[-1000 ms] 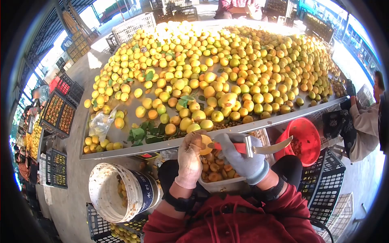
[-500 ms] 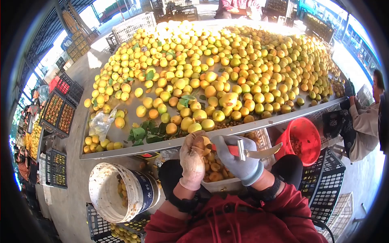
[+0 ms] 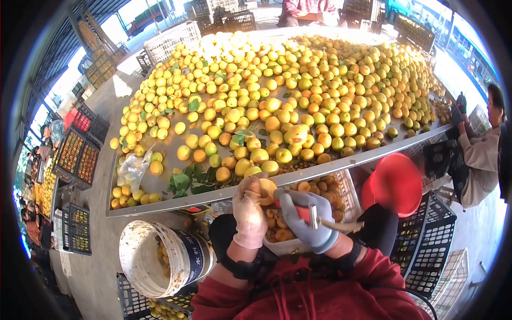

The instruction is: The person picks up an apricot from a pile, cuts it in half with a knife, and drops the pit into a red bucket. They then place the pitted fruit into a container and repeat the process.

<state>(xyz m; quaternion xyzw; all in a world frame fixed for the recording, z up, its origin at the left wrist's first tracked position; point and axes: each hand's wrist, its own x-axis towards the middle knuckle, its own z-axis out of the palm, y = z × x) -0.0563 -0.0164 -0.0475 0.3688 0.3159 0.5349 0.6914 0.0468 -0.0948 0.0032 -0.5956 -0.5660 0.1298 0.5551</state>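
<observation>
My left hand (image 3: 249, 213), in a pale glove, is closed around an apricot (image 3: 266, 191), its orange flesh showing between the fingers. Close beside it, my right hand (image 3: 309, 220) in a grey glove grips a red-handled knife (image 3: 302, 214). The knife's metal part stands out past my fist, and its blade points right, smeared by motion. Below both hands is a pale crate (image 3: 349, 194) of cut apricots (image 3: 280, 233), partly hidden by my hands. In front, whole yellow apricots (image 3: 261, 156) cover a metal-edged table (image 3: 176, 207).
A red bucket (image 3: 392, 184) stands right of my knee, above black crates (image 3: 434, 245). At left is a dirty white bucket (image 3: 154, 258). Leaves (image 3: 186, 181) and a clear plastic bag (image 3: 134, 169) lie on the table. One person (image 3: 482, 144) sits at right, another (image 3: 309, 12) across the table.
My right hand has turned, swinging the knife blade lower. The apricot in my left hand now shows more of its orange flesh. The view has shifted slightly.
</observation>
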